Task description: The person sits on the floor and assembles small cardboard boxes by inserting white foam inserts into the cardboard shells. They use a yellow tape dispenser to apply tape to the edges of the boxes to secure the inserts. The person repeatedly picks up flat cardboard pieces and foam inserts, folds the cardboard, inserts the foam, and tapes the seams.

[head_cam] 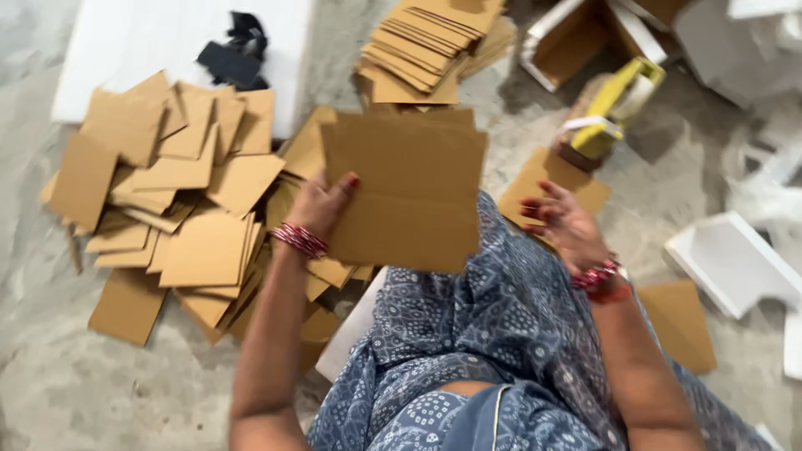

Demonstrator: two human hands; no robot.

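My left hand (322,205) grips the left edge of a brown cardboard sheet (409,188), thumb on top, holding it flat above my blue patterned knee (493,309). My right hand (564,219) hovers palm up and empty to the right of the sheet, fingers spread, above a small cardboard piece (535,179) on the floor. Red bangles circle both wrists. A loose heap of cut cardboard pieces (175,209) lies to the left of my left hand.
A neater fanned stack of cardboard (430,46) sits at the top centre. A yellow tape dispenser (614,108) lies at the upper right near an open box (576,38). White foam pieces (735,263) lie right; a white board with black scraps (238,50) upper left.
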